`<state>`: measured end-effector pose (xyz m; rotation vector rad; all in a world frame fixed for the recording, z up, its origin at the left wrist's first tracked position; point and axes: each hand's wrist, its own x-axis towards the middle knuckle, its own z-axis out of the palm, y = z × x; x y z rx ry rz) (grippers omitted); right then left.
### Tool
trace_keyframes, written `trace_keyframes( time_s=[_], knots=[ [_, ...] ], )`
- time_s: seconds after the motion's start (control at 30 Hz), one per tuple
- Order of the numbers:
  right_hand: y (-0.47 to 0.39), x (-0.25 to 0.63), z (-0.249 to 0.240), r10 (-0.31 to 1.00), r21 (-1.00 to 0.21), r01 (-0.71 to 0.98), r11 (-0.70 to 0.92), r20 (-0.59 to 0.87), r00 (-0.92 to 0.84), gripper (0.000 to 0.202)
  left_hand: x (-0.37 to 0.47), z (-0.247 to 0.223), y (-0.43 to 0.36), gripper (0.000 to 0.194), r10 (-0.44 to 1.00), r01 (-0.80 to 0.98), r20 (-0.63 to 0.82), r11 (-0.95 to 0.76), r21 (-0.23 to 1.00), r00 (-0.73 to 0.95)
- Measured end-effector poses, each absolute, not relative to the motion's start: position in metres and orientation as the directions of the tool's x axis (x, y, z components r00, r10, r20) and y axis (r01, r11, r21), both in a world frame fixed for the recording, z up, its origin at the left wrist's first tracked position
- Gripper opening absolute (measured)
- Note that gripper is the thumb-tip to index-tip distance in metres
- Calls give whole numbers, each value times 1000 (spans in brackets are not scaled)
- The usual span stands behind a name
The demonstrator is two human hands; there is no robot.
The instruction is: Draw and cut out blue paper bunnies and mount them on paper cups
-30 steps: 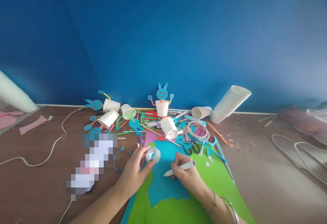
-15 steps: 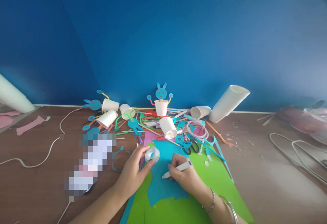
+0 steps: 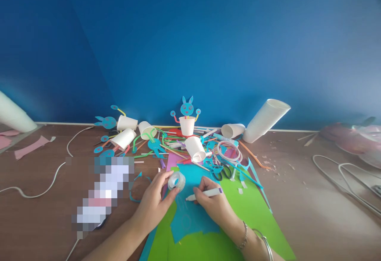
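Observation:
Between the thumb and fingers of my left hand point(image 3: 157, 195) is a roll of clear tape point(image 3: 176, 180), held at the upper left of a blue paper sheet point(image 3: 193, 221). My right hand point(image 3: 212, 201) grips a white marker point(image 3: 205, 194) with a purple end. Its tip rests on or just above the blue paper, near faint pale outlines. The blue paper has a ragged lower edge and lies on green paper point(image 3: 247, 221). Dark-handled scissors point(image 3: 226, 172) lie beyond my right hand.
A paper cup point(image 3: 187, 126) with a blue rabbit figure point(image 3: 187, 109) stands by the wall. Tipped cups, straws and blue scraps are heaped before it. A leaning cup stack point(image 3: 264, 121) is at right. A pixelated object point(image 3: 104, 193) lies left; a white cable point(image 3: 336, 173) crosses the right side.
The marker tip has moved up and slightly left over the blue paper, with my right hand following. My left hand keeps the tape roll in nearly the same place.

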<state>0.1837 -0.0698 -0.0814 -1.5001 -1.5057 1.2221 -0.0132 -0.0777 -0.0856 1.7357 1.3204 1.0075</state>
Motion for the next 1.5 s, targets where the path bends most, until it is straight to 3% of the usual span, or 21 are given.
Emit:
trace_keyframes(
  time_s=[1.2,1.5],
  knots=[
    [-68,189,-85,995,-930,366,-27,-61,-81,16,-14,-87,-77,36,974,410,138,-201,890,180],
    [-69,189,-82,982,-942,321,-96,-142,-122,15,-14,-85,-77,34,971,404,165,-224,887,175]
  ],
)
